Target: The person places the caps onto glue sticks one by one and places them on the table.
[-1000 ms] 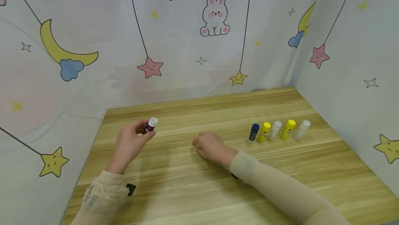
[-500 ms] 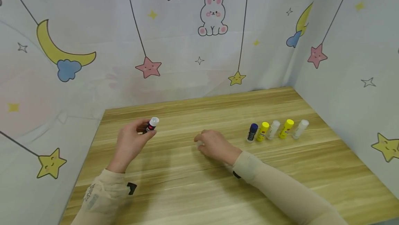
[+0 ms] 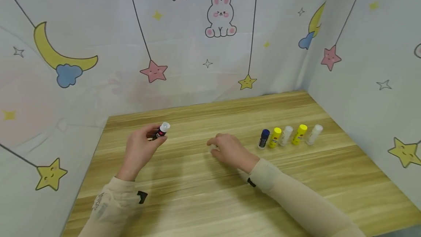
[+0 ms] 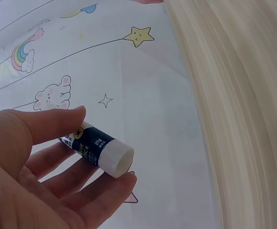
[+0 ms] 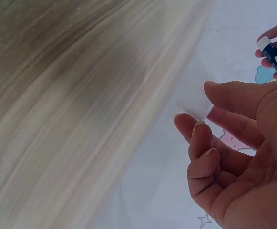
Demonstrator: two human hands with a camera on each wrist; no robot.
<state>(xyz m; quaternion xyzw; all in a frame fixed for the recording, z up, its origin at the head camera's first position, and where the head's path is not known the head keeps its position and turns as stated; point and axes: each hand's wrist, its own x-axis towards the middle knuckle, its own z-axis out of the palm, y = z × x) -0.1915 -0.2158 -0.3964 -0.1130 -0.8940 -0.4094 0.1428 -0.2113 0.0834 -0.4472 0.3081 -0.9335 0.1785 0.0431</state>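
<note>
My left hand [image 3: 139, 149] holds a glue stick [image 3: 162, 130] between thumb and fingers above the left of the table. In the left wrist view the glue stick [image 4: 93, 147] shows a dark navy label and a white end tilted down to the right. My right hand [image 3: 231, 151] is over the middle of the table, pinching a small whitish, see-through cap [image 5: 196, 106] between thumb and fingers. That cap is mostly hidden by the fingers in the head view. Both hands are apart from each other.
To the right of my right hand stands a row of upright glue sticks: a navy one [image 3: 264, 138], two yellow ones [image 3: 275, 137] and two white ones [image 3: 314, 134]. A patterned cloth [image 3: 194, 83] closes off the wood-grain table [image 3: 197, 207] at the back and sides.
My right hand has shifted a little right and away from me, still with the cap. My left hand has drifted slightly right with the glue stick. The head view has turned slightly.
</note>
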